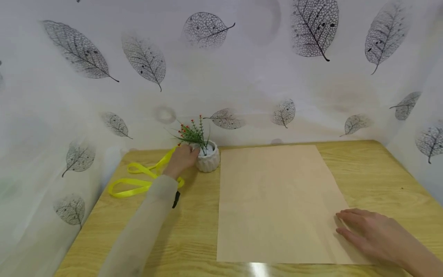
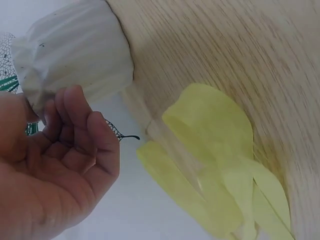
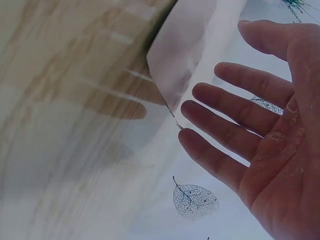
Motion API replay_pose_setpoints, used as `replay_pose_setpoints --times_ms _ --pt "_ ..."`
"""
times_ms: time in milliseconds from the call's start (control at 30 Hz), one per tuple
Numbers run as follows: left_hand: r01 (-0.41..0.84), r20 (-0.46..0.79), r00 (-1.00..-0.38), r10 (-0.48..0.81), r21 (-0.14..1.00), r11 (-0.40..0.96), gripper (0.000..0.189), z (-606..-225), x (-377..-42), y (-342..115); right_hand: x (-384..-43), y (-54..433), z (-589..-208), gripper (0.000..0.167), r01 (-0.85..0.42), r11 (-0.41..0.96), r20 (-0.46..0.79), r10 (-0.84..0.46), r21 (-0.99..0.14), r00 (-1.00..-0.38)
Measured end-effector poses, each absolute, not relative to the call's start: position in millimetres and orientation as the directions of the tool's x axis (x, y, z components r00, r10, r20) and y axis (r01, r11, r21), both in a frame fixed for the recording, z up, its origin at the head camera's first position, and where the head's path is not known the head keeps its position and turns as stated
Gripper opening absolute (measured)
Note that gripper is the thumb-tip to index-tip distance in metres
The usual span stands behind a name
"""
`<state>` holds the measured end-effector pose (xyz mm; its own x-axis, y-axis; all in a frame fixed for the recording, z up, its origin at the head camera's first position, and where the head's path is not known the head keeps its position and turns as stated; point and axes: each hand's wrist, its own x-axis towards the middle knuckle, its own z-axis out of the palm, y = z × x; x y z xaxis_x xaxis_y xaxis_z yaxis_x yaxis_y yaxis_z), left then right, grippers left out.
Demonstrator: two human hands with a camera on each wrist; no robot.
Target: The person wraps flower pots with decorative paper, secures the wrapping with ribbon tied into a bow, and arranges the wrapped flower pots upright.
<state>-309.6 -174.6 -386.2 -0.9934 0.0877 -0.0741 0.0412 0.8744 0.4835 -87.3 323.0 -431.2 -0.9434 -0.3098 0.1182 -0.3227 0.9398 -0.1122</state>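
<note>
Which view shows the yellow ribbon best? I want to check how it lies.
The head view: the whole yellow ribbon lies looped on the table, behind the left hand. The left wrist view shows only blurred loops close up; the right wrist view shows none.

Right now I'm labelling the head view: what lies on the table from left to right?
yellow ribbon → left hand → white pot → brown paper sheet → right hand

Right hand (image 3: 260, 135) open, fingers spread, just above wooden table (image 3: 65, 75), pale paper sheet (image 3: 195, 50) perhaps beneath fingertips
</note>
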Motion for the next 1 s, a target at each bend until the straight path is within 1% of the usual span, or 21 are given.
replay_pose_setpoints --times_ms 100,333,467,633,833,1000 --pt "0.043 -0.066 -0.994 0.086 0.493 0.869 0.041 -385 -308 -175 -88 324 -431 0.039 -0.319 0.941 0.127 -0.304 -0.117 -0.944" --pt "0.041 -0.071 -0.994 0.089 0.508 0.861 0.039 -383 -300 -176 -88 325 -432 0.042 -0.276 0.952 0.062 -0.27 -0.134 -0.961" --pt "0.045 -0.055 -0.995 0.084 0.51 0.859 0.04 -385 -296 -178 -87 325 -431 0.043 -0.264 0.956 0.049 -0.259 -0.128 -0.964" --pt "0.042 -0.046 -0.996 0.08 0.552 0.833 0.043 -387 -292 -178 -88 326 -429 0.044 -0.249 0.962 0.02 -0.248 -0.116 -0.969" --pt "0.044 -0.043 -0.995 0.087 0.598 0.8 0.044 -382 -286 -173 -88 326 -429 0.043 -0.247 0.96 0.021 -0.247 -0.13 -0.969" --pt "0.046 -0.031 -0.996 0.081 0.611 0.79 0.044 -376 -283 -166 -87 326 -428 0.043 -0.245 0.96 0.018 -0.245 -0.133 -0.969"
